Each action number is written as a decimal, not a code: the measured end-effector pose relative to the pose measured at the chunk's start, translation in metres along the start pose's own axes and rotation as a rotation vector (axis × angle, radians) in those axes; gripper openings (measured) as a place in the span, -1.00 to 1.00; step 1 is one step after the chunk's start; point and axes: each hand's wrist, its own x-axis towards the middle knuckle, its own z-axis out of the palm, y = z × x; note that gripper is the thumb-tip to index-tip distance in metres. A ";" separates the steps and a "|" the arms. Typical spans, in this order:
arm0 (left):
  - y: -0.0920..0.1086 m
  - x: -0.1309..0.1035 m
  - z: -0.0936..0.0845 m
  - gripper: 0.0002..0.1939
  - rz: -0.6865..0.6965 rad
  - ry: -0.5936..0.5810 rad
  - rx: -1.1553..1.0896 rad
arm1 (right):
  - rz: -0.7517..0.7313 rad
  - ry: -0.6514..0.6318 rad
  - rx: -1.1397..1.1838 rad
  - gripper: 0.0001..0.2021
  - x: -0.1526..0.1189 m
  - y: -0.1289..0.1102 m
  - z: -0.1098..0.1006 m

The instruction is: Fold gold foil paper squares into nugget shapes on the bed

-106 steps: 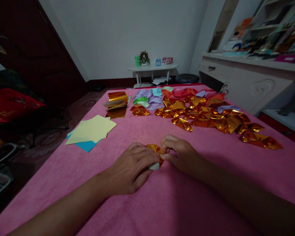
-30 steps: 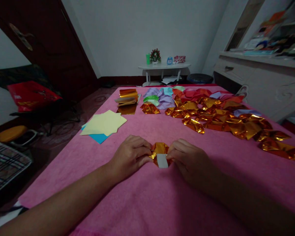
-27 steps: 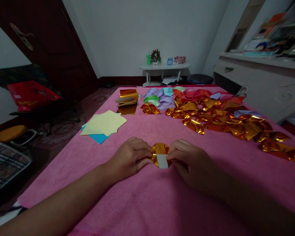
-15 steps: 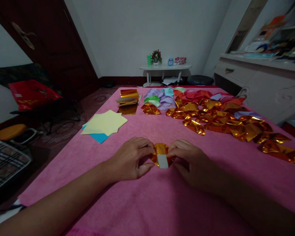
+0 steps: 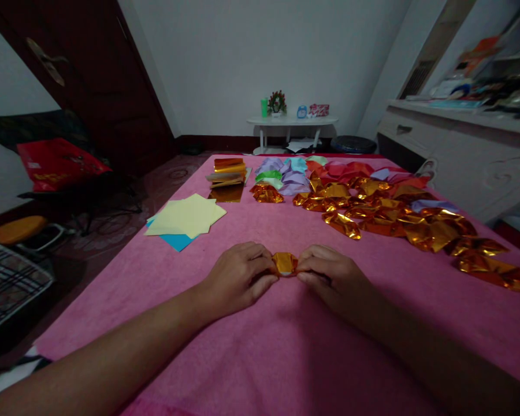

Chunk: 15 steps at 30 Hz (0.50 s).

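Observation:
Between my two hands is a small folded piece of gold foil paper, with a sliver of its pale underside showing at the near edge. My left hand pinches its left end between thumb and fingers. Its right end is pinched the same way by my right hand. Both hands rest low over the pink cloth covering the table. The fingers hide the ends of the foil piece.
Several folded gold foil pieces spread over the right side, with coloured paper pieces behind. Yellow paper sheets lie at left near a stack of gold foil sheets. A white side table stands by the wall.
The pale flap at the near side of the foil piece has been folded under or turned in, leaving mostly gold showing. My thumbs have closed in on both ends.

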 end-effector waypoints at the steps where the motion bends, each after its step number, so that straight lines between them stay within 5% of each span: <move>1: -0.001 0.001 0.002 -0.80 -0.025 0.013 -0.029 | 0.043 0.020 0.008 -0.83 0.002 0.001 0.001; 7: -0.005 0.010 0.010 -0.83 -0.277 0.069 -0.124 | 0.292 0.094 -0.072 -0.84 0.014 0.008 0.007; 13: -0.006 0.010 0.015 -0.87 -0.383 0.111 -0.028 | 0.357 0.148 -0.258 -0.97 0.016 0.007 0.013; 15: -0.004 0.009 0.014 -0.77 -0.404 0.126 -0.012 | 0.343 0.157 -0.279 -0.86 0.016 0.005 0.015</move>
